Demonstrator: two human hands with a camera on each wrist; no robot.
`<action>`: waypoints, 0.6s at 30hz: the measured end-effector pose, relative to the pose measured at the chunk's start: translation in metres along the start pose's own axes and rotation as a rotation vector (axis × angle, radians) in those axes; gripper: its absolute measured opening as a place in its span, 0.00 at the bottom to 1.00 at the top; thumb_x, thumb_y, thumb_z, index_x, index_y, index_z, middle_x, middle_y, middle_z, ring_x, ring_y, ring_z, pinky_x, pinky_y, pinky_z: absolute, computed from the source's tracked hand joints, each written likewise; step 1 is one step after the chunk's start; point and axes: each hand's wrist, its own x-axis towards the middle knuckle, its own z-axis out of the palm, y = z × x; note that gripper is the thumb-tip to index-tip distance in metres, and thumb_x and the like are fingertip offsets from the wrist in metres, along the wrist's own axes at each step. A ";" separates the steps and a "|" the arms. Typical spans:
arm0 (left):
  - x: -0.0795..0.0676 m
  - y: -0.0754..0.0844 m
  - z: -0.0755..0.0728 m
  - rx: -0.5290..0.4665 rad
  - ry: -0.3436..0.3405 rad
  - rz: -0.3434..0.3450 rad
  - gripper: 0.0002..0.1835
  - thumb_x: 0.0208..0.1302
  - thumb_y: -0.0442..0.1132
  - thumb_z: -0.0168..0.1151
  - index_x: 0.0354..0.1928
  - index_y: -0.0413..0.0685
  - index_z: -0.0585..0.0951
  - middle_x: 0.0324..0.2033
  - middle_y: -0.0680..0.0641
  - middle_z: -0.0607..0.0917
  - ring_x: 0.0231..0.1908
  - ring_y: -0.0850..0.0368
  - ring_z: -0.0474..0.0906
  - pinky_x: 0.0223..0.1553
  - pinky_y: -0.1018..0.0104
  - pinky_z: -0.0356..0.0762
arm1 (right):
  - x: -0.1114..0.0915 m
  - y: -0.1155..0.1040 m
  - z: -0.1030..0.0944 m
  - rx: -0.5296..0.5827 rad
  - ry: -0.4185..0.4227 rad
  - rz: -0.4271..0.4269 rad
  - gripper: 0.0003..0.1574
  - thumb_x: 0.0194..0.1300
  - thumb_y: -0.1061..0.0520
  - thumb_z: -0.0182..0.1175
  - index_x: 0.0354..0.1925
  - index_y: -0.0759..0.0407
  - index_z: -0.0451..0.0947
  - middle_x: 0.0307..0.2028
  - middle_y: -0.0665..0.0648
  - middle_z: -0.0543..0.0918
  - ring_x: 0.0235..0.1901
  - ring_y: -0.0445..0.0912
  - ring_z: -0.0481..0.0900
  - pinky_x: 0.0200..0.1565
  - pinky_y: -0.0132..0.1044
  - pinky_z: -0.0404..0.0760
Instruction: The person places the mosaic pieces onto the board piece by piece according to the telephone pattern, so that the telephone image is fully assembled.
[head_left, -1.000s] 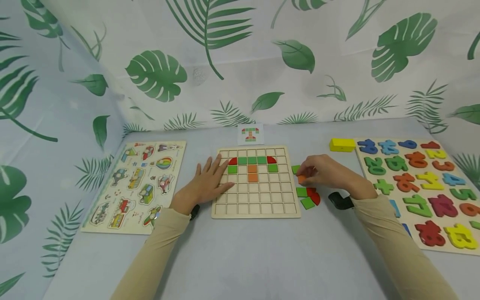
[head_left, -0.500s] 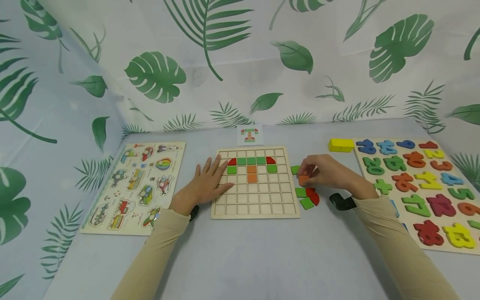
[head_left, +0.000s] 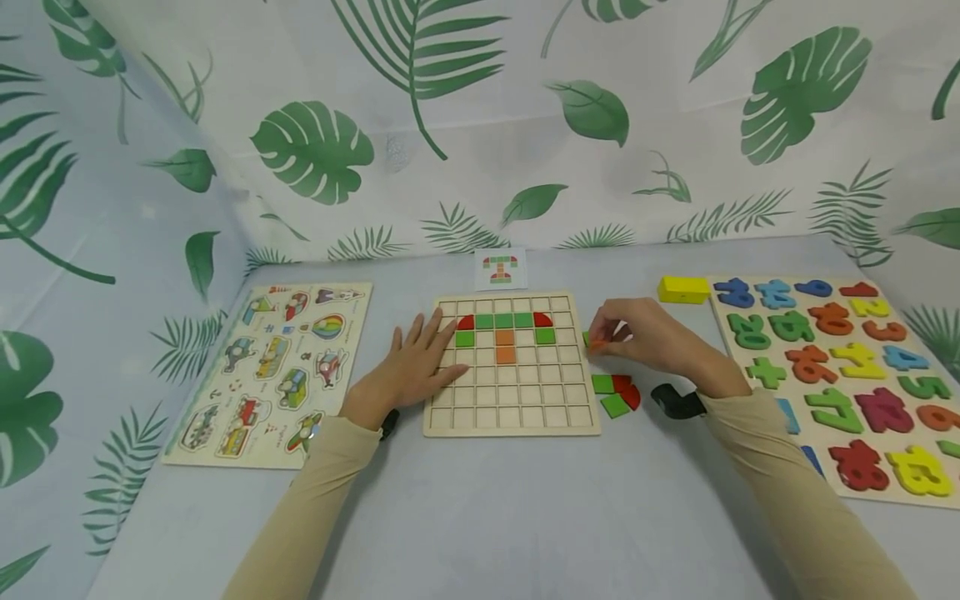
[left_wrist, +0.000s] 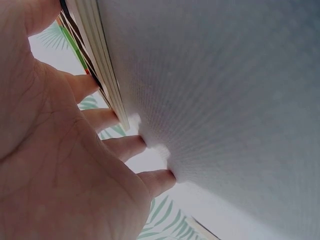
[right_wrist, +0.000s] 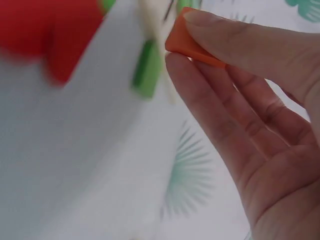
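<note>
Between thumb and fingers my right hand pinches an orange square tile, just off the right edge of the wooden grid board. Spread flat, my left hand rests on the board's left edge, its fingertips also on the table in the left wrist view. On the board, a row of green tiles has a red quarter-round tile at each end. Two orange tiles run down the middle, with one green tile below each red one. Beside the board lie loose green tiles and red quarter-round tiles.
A small pattern card lies behind the board. To the left is a picture puzzle board; to the right, a number puzzle board. A yellow block stands near the number board.
My right hand has shifted slightly left toward the grid board, carrying the orange tile away from the loose tiles. The left hand has stayed in place.
</note>
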 end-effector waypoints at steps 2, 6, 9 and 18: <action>0.000 0.000 0.000 -0.002 0.002 0.000 0.43 0.82 0.59 0.48 0.85 0.44 0.46 0.83 0.36 0.38 0.81 0.32 0.31 0.75 0.28 0.30 | 0.005 -0.006 0.001 -0.006 0.022 -0.038 0.11 0.60 0.69 0.76 0.36 0.57 0.85 0.35 0.49 0.86 0.37 0.46 0.83 0.44 0.45 0.87; 0.000 0.000 -0.001 -0.003 -0.003 -0.004 0.44 0.82 0.59 0.48 0.85 0.45 0.46 0.83 0.36 0.38 0.81 0.32 0.31 0.75 0.29 0.30 | 0.016 -0.020 0.004 0.004 0.052 -0.114 0.12 0.58 0.72 0.75 0.36 0.59 0.85 0.35 0.50 0.86 0.37 0.47 0.84 0.43 0.45 0.88; 0.000 0.000 -0.002 -0.003 -0.009 -0.008 0.44 0.82 0.60 0.48 0.85 0.45 0.45 0.83 0.37 0.38 0.81 0.33 0.30 0.75 0.29 0.30 | 0.024 -0.030 0.007 0.021 0.058 -0.149 0.12 0.58 0.71 0.75 0.36 0.59 0.85 0.35 0.51 0.86 0.37 0.47 0.85 0.43 0.45 0.88; 0.001 0.000 -0.002 0.002 -0.022 -0.017 0.44 0.82 0.60 0.47 0.85 0.45 0.45 0.83 0.37 0.38 0.81 0.33 0.30 0.75 0.30 0.30 | 0.045 -0.056 0.018 0.117 -0.019 -0.203 0.09 0.60 0.69 0.75 0.39 0.60 0.89 0.38 0.51 0.86 0.40 0.46 0.85 0.46 0.44 0.88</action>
